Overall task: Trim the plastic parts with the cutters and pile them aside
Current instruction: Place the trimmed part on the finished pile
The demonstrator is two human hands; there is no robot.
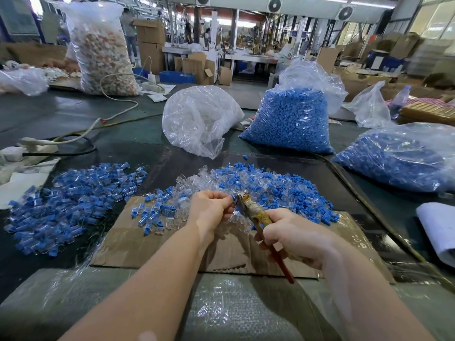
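Note:
My left hand (pixel 211 209) pinches a small blue and clear plastic part (pixel 232 198) at its fingertips. My right hand (pixel 293 236) grips the cutters (pixel 256 214) by their worn yellow and red handles, and the metal jaws sit against the part. Both hands hover over a sheet of cardboard (pixel 123 244). Behind them lies a heap of blue and clear parts (pixel 266 188). A second, flatter pile of the same parts (pixel 66 203) is spread on the dark table to the left.
Plastic bags stand behind the heap: a clear one (pixel 197 119) with clear pieces, a tall one of blue pieces (pixel 290 119), another blue one (pixel 398 158) at right. White cables and a power strip (pixel 32 146) lie at left. A white roll (pixel 438 227) sits at the right edge.

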